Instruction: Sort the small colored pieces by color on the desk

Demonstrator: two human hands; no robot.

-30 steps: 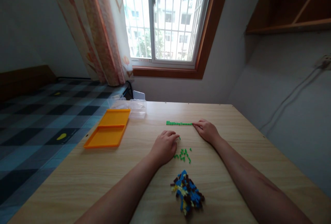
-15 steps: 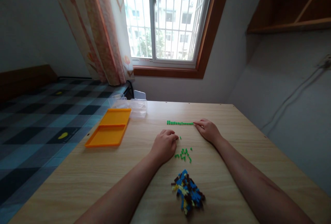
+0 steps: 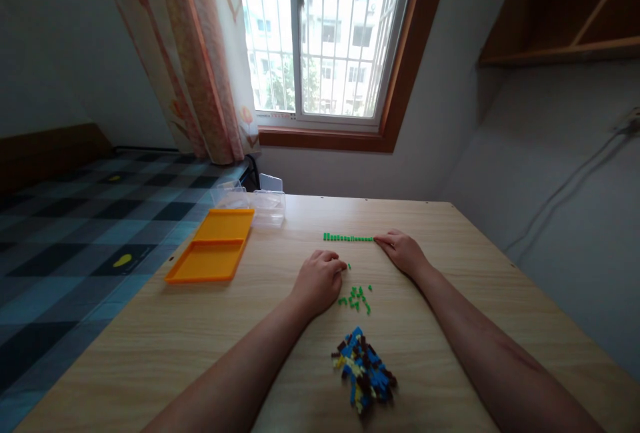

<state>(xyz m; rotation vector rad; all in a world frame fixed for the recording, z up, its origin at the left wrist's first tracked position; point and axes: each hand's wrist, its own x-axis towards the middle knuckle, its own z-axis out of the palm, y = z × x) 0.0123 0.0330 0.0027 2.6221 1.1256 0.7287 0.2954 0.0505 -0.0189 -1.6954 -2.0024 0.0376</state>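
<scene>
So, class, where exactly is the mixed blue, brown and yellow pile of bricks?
In the head view the mixed pile lies on the table nearest the camera, between the forearms, just below the loose green bricks.

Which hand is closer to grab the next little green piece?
Probably the left hand. Its fingertips lie right beside a single green piece, and the loose green pieces sit just next to it. The right hand is at the end of the green row.

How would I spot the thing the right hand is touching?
On the pale wooden table below the window, find the right hand. At its fingertips lies a straight row of small green bricks; the other green bricks nearby lie scattered loose.
</scene>
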